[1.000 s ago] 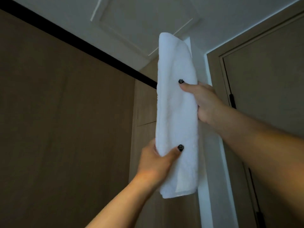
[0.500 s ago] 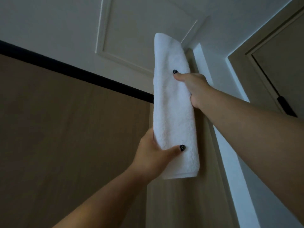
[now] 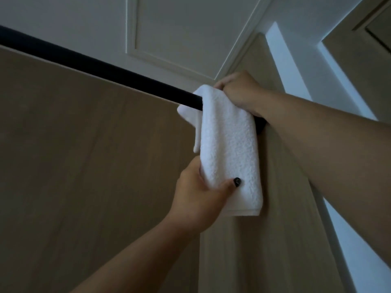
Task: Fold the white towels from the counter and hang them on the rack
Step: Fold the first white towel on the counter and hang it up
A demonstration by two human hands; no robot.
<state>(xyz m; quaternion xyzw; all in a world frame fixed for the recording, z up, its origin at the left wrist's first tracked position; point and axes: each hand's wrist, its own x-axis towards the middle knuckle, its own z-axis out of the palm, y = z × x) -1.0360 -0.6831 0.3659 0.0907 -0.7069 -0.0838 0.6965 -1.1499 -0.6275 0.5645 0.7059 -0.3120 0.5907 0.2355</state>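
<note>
Towel (image 3: 229, 149) now draped over black rack (image 3: 95, 65), previously upright. Left hand (image 3: 198, 197) pinches lower edge; right hand (image 3: 239, 92) apparently grips the top. Tan wall panels (image 3: 84, 166), white ceiling (image 3: 179, 28).

Folded white towel (image 3: 229, 144) draped over black rack bar (image 3: 95, 64), front half hanging down. Left hand (image 3: 203, 195) pinches its lower edge; right hand (image 3: 239, 92) holds the top at the bar. Beige wall panels (image 3: 84, 166) behind.
</note>
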